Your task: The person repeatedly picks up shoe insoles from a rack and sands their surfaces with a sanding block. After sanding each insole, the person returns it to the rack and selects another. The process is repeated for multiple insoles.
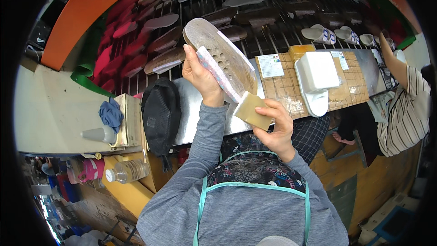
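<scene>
My left hand [200, 75] is closed around the side of a brownish-grey shoe sole [221, 59] with round hollows in its middle. Pinkish glittery strap material [214, 73] runs along both its edges. The sole is tilted, its rounded end up and away from me. A flat tan rectangular block [253, 110] is pinched between the thumb and fingers of my right hand [278, 130]. The block touches the lower end of the sole or lies just in front of it; I cannot tell which.
Ahead, a slatted rack [255, 36] carries rows of soles and slippers. A white plastic container [318, 77] stands on a brown-taped board [287, 89] at right. A black bag [160, 116] lies on the metal ledge at left. Another person in a striped shirt [405, 118] reaches toward the rack.
</scene>
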The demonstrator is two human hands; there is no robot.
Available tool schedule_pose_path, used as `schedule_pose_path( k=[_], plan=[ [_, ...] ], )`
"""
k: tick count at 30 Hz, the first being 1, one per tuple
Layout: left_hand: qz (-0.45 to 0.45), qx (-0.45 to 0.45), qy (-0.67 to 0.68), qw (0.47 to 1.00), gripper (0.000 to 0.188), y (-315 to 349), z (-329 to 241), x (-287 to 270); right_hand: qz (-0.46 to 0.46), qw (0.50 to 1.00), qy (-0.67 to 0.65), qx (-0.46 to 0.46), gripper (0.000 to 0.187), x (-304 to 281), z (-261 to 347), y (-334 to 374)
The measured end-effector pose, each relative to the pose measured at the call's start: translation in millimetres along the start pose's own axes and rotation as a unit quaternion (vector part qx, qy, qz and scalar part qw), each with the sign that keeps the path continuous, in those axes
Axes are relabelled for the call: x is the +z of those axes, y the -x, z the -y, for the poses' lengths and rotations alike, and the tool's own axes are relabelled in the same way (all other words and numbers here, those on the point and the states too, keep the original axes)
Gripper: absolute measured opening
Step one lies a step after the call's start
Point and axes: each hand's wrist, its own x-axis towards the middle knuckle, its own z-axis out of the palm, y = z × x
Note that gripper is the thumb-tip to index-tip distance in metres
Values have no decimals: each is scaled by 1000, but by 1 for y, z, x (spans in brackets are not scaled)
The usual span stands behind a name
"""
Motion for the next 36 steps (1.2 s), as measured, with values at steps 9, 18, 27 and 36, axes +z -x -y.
schedule_pose_path(
  k=[9,18,27,36],
  plan=[
    [-9,-106,-13,994,40,-1,-5,-13,-44,984,-164,45,47,1,-5,-17],
    [51,-341,71,936,38,-23,7,-38,91,994,26,-55,45,-25,2,-12],
    [154,-411,5,898,36,44,8,6,-10,977,183,-109,54,-30,18,-34],
    [94,-356,116,922,48,3,12,-19,2,991,118,-64,48,-47,21,8]
  ],
)
